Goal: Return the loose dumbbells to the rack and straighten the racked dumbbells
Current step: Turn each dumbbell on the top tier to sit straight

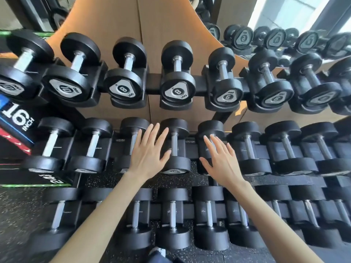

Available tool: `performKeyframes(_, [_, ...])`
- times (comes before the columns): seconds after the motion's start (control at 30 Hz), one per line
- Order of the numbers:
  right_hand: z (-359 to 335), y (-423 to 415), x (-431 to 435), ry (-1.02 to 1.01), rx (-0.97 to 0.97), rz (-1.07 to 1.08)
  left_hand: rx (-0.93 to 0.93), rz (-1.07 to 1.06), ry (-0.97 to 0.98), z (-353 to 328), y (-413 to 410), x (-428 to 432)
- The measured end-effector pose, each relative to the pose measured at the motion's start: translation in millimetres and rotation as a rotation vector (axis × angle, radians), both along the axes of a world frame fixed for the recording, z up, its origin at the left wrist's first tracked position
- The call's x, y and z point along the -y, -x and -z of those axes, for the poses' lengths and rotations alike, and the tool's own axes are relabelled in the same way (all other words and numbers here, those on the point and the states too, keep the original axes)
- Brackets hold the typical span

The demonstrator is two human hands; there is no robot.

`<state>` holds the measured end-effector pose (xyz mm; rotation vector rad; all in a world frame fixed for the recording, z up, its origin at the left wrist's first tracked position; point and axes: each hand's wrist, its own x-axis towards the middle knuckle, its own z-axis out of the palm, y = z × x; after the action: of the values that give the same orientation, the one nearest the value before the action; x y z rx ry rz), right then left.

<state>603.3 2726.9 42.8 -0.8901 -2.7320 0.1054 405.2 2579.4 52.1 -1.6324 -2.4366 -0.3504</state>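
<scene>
Dumbbells (178,90) seated in cradles on all three tiers of the rack (152,87), handles running front to back. Top tier marked 10, 10, 8, 8, then lighter ones off to the right, number plates facing forward and turned to assorted angles. Middle and bottom tiers plain black, plates too foreshortened to read.

Left hand (150,149) palm down over the middle tier, fingers straight and fanned wide. Placed across the gap between the third and fourth dumbbells from the left, thumb just beside the fourth dumbbell (175,164) at its handle. Gripping nothing; touching or hovering, cannot tell.

Right hand (220,160) likewise palm down and splayed, near the left, over the fifth dumbbell (209,128). Covers that handle, fingertips reaching toward the far head. Nothing held; contact again unclear.

Both forearms stretched over the bottom tier.

Below and between the tiers, speckled black floor (176,179). At far left, a box (17,118) printed "16 INCH", with a "24" on a lower face. Behind the top tier, a wooden panelled wall (117,19). At upper right, a mirror (275,37) showing more dumbbell ends. At the bottom edge, between the arms, what looks like a shoe (157,251) tip, blurred.
</scene>
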Motion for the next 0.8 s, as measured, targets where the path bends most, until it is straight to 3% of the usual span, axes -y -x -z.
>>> performKeyframes(0.47, [-33,96,-32,0.003,-0.132,-0.014,-0.031,0.129,-0.023,-30,94,-41])
performKeyframes(0.8, [-48,168,-87,0.164,-0.328,0.105,-0.014,0.32,-0.038,-28,199,-116])
